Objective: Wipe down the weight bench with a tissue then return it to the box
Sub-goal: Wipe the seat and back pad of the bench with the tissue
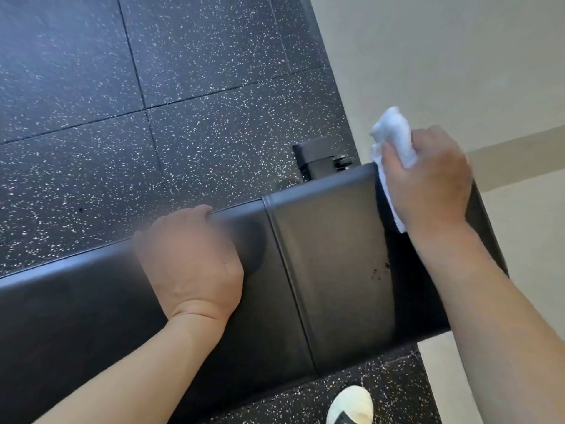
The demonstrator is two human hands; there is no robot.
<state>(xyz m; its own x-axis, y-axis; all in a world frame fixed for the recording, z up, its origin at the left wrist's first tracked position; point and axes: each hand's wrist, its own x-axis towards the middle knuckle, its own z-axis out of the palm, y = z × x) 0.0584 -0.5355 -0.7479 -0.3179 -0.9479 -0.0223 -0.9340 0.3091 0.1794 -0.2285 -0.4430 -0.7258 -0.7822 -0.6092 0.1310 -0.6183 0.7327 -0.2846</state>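
A black padded weight bench runs across the view from lower left to upper right, with a seam between its two pads. My right hand grips a crumpled white tissue at the far right end of the bench, by the pad's top corner. My left hand rests on the longer pad with its fingers curled over the far edge. Small dark specks lie on the pad near my right forearm. No tissue box is in view.
Black speckled rubber floor tiles lie beyond the bench. A beige wall stands at the right, close to the bench end. The bench's black metal frame sticks out behind the pad. A white shoe shows at the bottom.
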